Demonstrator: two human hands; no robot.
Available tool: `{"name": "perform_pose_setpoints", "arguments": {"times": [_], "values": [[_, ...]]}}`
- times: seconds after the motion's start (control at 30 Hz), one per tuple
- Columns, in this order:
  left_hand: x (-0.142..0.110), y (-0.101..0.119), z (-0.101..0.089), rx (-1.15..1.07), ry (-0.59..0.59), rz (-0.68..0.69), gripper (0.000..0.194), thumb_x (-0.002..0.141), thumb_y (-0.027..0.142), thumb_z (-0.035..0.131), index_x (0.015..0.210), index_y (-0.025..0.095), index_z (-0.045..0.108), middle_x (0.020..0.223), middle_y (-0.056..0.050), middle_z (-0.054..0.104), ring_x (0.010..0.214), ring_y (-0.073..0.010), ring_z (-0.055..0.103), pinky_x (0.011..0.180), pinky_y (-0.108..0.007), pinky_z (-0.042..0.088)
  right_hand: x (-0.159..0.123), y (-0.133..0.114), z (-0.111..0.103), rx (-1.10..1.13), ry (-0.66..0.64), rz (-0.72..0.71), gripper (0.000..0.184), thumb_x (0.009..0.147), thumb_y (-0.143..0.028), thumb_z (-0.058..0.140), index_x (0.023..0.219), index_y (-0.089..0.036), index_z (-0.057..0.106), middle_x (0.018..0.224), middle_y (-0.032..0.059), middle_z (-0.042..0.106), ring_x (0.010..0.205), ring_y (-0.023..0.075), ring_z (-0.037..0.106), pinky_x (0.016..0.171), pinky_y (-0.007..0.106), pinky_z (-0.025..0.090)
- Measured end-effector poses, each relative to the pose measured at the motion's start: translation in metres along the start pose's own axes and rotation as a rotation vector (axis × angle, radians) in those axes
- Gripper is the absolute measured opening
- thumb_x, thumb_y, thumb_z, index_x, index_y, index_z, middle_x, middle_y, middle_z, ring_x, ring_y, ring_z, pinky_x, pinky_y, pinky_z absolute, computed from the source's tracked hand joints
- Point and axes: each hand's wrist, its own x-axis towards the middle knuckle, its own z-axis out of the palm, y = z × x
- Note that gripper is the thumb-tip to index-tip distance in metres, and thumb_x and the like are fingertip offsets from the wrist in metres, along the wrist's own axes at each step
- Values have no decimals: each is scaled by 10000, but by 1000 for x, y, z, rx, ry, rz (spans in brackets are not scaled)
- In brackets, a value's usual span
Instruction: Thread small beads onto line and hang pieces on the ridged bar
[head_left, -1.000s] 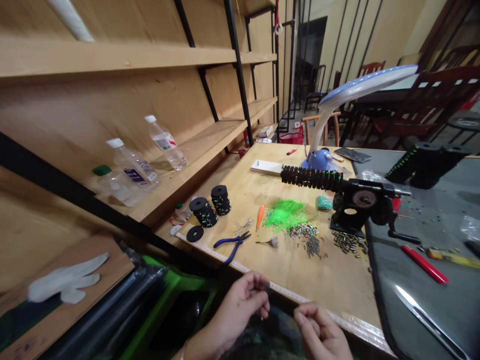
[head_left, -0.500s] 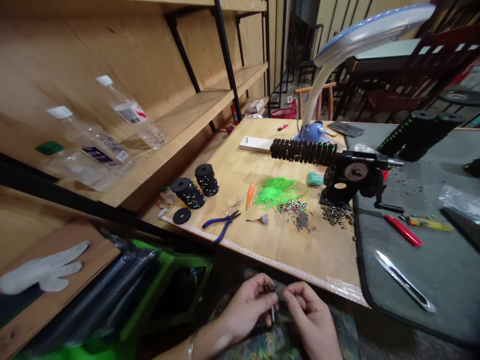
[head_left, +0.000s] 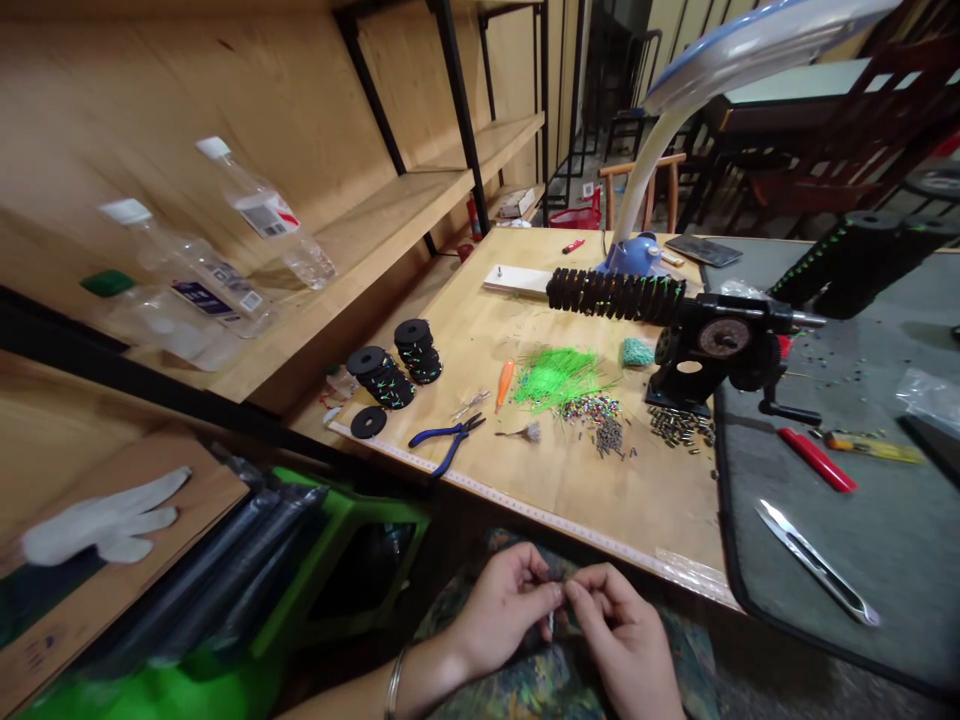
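Wooden shelving (head_left: 360,215): fills the left side, on a black metal frame.
Worktable (head_left: 450,300): light wood, a measuring tape (head_left: 525,507) running along its near edge.
Grey mat (head_left: 780,500): dark-edged, covers the right part.
Desk lamp (head_left: 640,190): blue and white, stands behind the winder.
Hand-cranked winder (head_left: 694,350): black, with a row of black foam discs (head_left: 615,295) on its shaft.
Plastic bottles (head_left: 259,215): three, on a shelf at left.
Left hand (head_left: 510,612): at the table's near side, over patterned cloth (head_left: 487,690), thumb and fingers clenched around a small pale piece (head_left: 551,622).
Right hand (head_left: 626,635): just beside the left, thumb and forefinger pinched together; anything between them is too small to tell.
White glove (head_left: 112,522): lies flat on brown cardboard (head_left: 187,500).
Foam spools (head_left: 382,378): two black stacks at the left edge, a single disc (head_left: 368,422) near them.
Pliers (head_left: 448,440): blue-handled, near the taped edge.
Green strands (head_left: 561,377): a loose heap mid-table, mixed beads (head_left: 592,408) touching it.
Small pale piece: in the left hand's fingers, below the fingertips; partly hidden.
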Motion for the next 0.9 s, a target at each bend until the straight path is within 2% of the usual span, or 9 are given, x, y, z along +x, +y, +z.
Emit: {"name": "perform_pose_setpoints", "arguments": {"times": [0.27,0.47,0.63,0.73,0.9], "values": [[-2,-3,8,97,123,82,346,705,406,727,701,181,465,600,52,494,509,-89,479,474,-208,427,3,9,-4,-116,-13,-24,388,775,-530,649,704,-150,678,490,-53,451,455,101,361,447,207,296],[-4,-4,5,300,170,202,162,747,228,636,690,172,495,664,4,550,594,-115,502,551,-225,421,5,8,-4,-154,16,-40,381,754,-530,660,699,-154,689,481,-68,389,448,100,332,436,212,278],[-3,-3,5,371,173,279,130,764,202,610,689,170,509,724,-37,607,670,-147,551,631,-255,446,5,4,-1,-138,-7,-47,356,765,-508,647,686,-161,663,481,-77,355,449,100,317,443,216,264],[-3,-2,7,331,171,267,148,760,214,631,693,172,506,752,-39,611,690,-149,560,645,-257,457,5,4,0,-92,46,-49,367,759,-527,642,666,-172,634,477,-82,348,449,97,304,438,212,257],[-2,-1,8,-15,58,82,335,712,363,738,761,189,457,704,26,546,596,-107,528,559,-232,458,9,2,0,87,4,82,404,703,-571,684,659,-182,585,451,-97,367,413,80,294,416,197,260]]}}
